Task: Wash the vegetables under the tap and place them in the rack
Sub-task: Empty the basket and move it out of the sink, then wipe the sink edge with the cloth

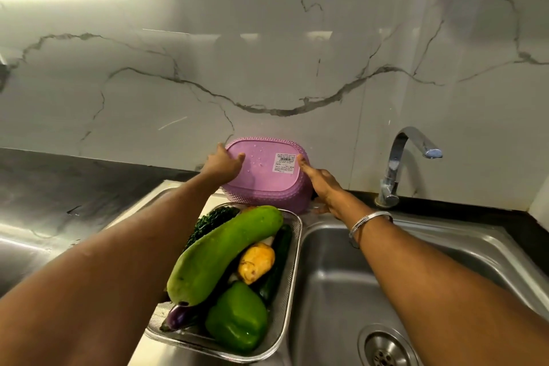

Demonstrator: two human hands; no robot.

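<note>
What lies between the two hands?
In the head view, the upturned pink basket lies between the left hand and the right hand; both touch its sides.

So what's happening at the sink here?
A person has both hands on an upturned pink basket leaning against the wall behind the sink: left hand on one side, right hand on the other. In front, a steel rack holds vegetables: a long green gourd, a green pepper, an aubergine. No water shows at the tap.
</note>
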